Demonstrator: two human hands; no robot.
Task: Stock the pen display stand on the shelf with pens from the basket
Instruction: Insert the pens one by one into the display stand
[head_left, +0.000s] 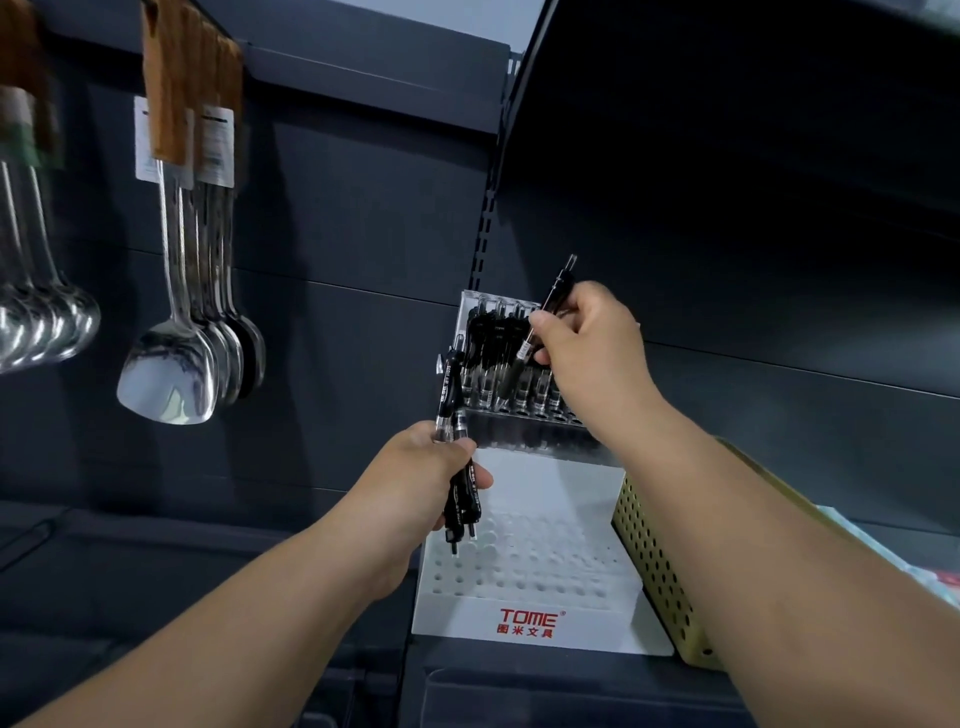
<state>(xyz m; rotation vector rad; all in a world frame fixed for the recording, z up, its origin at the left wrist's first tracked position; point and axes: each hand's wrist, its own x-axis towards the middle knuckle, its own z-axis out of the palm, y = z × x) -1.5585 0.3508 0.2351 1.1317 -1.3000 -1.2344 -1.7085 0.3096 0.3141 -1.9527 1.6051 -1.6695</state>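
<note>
Pens (460, 467) sit bunched in my left hand (421, 467), fingers clamped round them, while my right hand (587, 338) pinches one pen (540, 332) over the back row of the display stand (524, 618) beside the basket (654, 566); next I judge it needs lowering into an empty hole.

Occluded and cropped items, head view

The right forearm (727, 519) covers most of the perforated basket (657, 566); its contents are not visible. The left edge crops the blurred ladles (36, 322). Print on the hanging tags (215, 145) is illegible.
</note>
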